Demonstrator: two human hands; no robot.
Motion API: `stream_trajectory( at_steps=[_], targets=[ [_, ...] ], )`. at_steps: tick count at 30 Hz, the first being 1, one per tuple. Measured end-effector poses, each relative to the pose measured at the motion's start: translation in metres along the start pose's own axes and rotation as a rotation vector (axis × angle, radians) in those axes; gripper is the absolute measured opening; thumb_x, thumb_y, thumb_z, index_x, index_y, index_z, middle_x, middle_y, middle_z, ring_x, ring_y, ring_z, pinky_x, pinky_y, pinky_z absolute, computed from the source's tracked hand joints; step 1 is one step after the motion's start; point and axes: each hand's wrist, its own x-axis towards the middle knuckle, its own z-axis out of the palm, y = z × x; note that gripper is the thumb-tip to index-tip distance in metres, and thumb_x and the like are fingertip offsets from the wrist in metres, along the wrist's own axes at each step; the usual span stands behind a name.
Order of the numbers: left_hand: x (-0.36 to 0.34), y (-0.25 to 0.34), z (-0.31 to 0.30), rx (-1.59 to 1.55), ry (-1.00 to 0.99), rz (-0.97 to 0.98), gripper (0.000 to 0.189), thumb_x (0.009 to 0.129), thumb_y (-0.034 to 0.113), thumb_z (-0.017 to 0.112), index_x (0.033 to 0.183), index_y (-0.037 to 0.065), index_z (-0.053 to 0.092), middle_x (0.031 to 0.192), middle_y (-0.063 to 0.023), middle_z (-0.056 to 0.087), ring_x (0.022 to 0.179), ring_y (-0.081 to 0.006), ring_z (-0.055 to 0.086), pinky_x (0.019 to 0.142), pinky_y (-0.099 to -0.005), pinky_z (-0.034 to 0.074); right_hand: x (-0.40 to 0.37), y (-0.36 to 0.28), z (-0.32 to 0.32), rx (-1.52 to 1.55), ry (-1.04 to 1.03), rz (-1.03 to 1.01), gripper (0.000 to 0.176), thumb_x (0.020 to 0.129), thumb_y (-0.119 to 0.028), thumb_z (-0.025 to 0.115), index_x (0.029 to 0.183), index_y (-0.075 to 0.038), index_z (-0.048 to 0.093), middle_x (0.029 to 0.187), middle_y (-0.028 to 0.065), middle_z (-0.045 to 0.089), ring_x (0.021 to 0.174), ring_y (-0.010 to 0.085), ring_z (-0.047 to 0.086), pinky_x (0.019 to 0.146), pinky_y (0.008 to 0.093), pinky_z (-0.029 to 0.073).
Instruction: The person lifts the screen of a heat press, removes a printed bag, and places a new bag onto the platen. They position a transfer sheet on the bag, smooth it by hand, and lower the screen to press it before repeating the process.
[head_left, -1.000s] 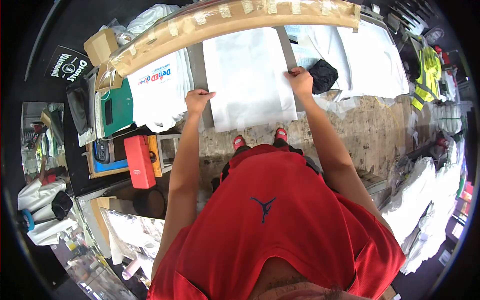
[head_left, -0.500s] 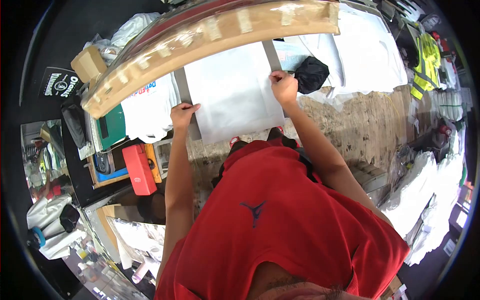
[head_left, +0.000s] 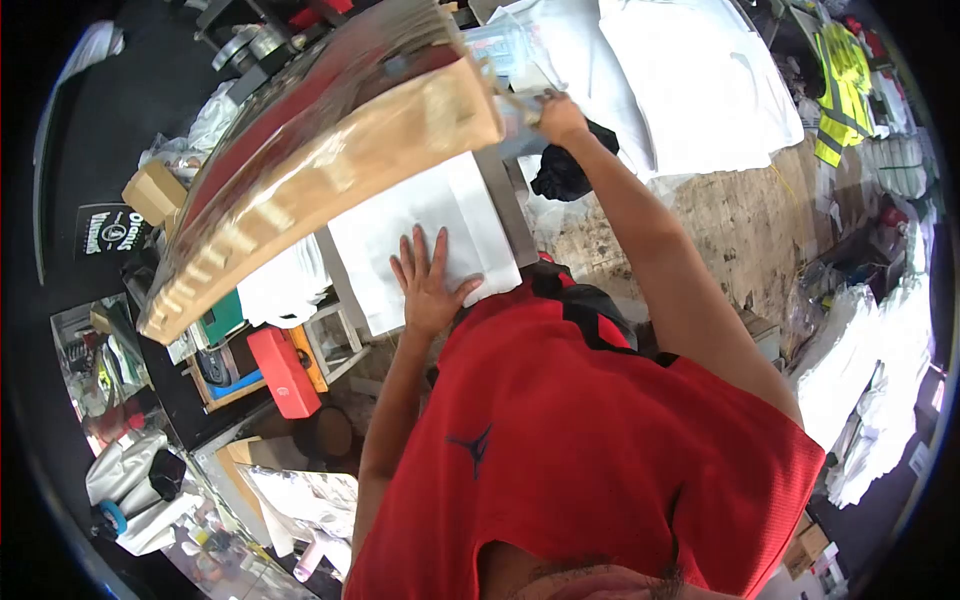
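My left hand [head_left: 432, 280] lies flat, fingers spread, on a white sheet [head_left: 400, 225] that covers the grey lower plate [head_left: 505, 205] of a press. My right hand [head_left: 560, 115] is stretched up and forward, fingers closed at the right end of the big brown taped upper plate [head_left: 330, 170], which hangs tilted over the sheet. What exactly the fingers grip there is blurred. A black cloth bundle [head_left: 565, 170] sits just below that hand.
White garments [head_left: 690, 80] lie spread at the back right, a yellow hi-vis vest [head_left: 845, 70] beyond them. A stack of white shirts [head_left: 285, 285], a red case [head_left: 283, 370] and a cardboard box [head_left: 155, 190] crowd the left. White bags [head_left: 860, 380] line the right.
My right hand left the sheet's right edge and rose to the upper plate's end. My left hand moved from the sheet's left edge to lie flat on it. The view swung left.
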Motion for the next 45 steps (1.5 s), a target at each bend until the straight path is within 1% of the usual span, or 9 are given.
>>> stream_trajectory(
  at_steps=[2, 6, 15, 19, 23, 31, 33, 35, 45],
  targets=[
    [0.002, -0.004, 0.004, 0.004, -0.037, -0.01, 0.099, 0.081, 0.059, 0.074, 0.16, 0.022, 0.028, 0.167, -0.0202, 0.013, 0.152, -0.0465, 0.012, 0.117, -0.0677, 0.011, -0.017, -0.008, 0.008, -0.521, -0.259, -0.318, 0.063, 0.083, -0.029, 0.07, 0.14, -0.006, 0.056, 0.155, 0.0231, 0.039, 0.142, 0.0401, 0.039, 0.111, 0.0504, 0.041],
    [0.004, -0.007, 0.002, -0.01, -0.081, -0.044, 0.099, 0.081, 0.058, 0.074, 0.16, 0.022, 0.027, 0.168, -0.018, 0.012, 0.153, -0.0455, 0.009, 0.117, -0.068, 0.009, -0.035, 0.006, 0.044, -0.573, -0.253, -0.497, 0.065, 0.093, -0.034, 0.06, 0.147, -0.002, 0.045, 0.161, 0.0242, 0.029, 0.149, 0.0418, 0.026, 0.117, 0.0525, 0.032],
    [0.005, -0.009, 0.003, -0.037, -0.072, -0.056, 0.097, 0.081, 0.056, 0.076, 0.159, 0.022, 0.03, 0.167, -0.0178, 0.013, 0.152, -0.0455, 0.01, 0.117, -0.0678, 0.008, -0.047, 0.018, 0.042, -0.322, -0.124, -0.613, 0.049, 0.093, -0.016, 0.048, 0.138, 0.002, 0.053, 0.15, 0.0233, 0.047, 0.141, 0.037, 0.043, 0.116, 0.0441, 0.036],
    [0.003, -0.009, 0.0, -0.06, -0.081, -0.054, 0.096, 0.081, 0.056, 0.076, 0.159, 0.023, 0.03, 0.168, -0.0176, 0.011, 0.152, -0.0468, 0.01, 0.117, -0.0685, 0.007, -0.017, 0.014, 0.014, -0.272, -0.135, -0.354, 0.035, 0.091, -0.015, 0.048, 0.121, -0.007, 0.066, 0.106, 0.0222, 0.071, 0.094, 0.039, 0.071, 0.082, 0.0492, 0.057],
    [0.002, -0.01, 0.002, -0.041, -0.069, -0.046, 0.096, 0.082, 0.06, 0.072, 0.159, 0.023, 0.028, 0.168, -0.0182, 0.011, 0.152, -0.047, 0.009, 0.117, -0.069, 0.007, 0.038, 0.024, -0.048, 0.014, 0.073, -0.197, 0.028, 0.089, -0.02, 0.06, 0.111, -0.007, 0.071, 0.096, 0.0219, 0.073, 0.087, 0.0362, 0.072, 0.08, 0.0432, 0.058],
    [-0.004, -0.018, 0.003, -0.05, -0.023, -0.045, 0.094, 0.085, 0.063, 0.068, 0.159, 0.021, 0.029, 0.167, -0.0195, 0.011, 0.152, -0.0466, 0.008, 0.117, -0.0693, 0.004, -0.048, -0.084, -0.102, 1.242, -0.608, -0.042, 0.037, 0.09, -0.005, 0.059, 0.126, 0.003, 0.065, 0.115, 0.0117, 0.069, 0.105, 0.0191, 0.064, 0.09, 0.031, 0.052],
    [-0.006, -0.021, 0.005, -0.079, -0.001, -0.001, 0.092, 0.085, 0.063, 0.067, 0.158, 0.019, 0.032, 0.166, -0.0202, 0.013, 0.152, -0.0465, 0.008, 0.117, -0.0693, 0.003, -0.062, -0.127, -0.088, 1.093, -1.172, -0.593, 0.033, 0.088, -0.012, 0.062, 0.118, 0.0, 0.067, 0.117, 0.0153, 0.069, 0.107, 0.0255, 0.066, 0.092, 0.0366, 0.052],
    [-0.008, -0.029, 0.008, -0.088, 0.036, 0.019, 0.088, 0.087, 0.062, 0.065, 0.157, 0.018, 0.035, 0.165, -0.0214, 0.017, 0.151, -0.0477, 0.01, 0.116, -0.0705, 0.003, -0.064, -0.153, -0.023, 0.236, -0.558, -0.781, 0.026, 0.086, -0.015, 0.064, 0.11, -0.004, 0.068, 0.106, 0.0159, 0.071, 0.095, 0.028, 0.068, 0.083, 0.0399, 0.054],
    [-0.047, -0.076, -0.018, -0.215, -0.056, 0.338, 0.078, 0.078, 0.024, 0.08, 0.149, 0.021, 0.047, 0.164, -0.0111, 0.025, 0.151, -0.0345, 0.022, 0.123, -0.0566, 0.013, -0.053, -0.233, 0.011, -0.184, -0.402, -0.633, 0.024, 0.086, -0.023, 0.073, 0.106, -0.01, 0.07, 0.109, 0.0127, 0.072, 0.103, 0.0337, 0.067, 0.093, 0.041, 0.052]
  ],
)
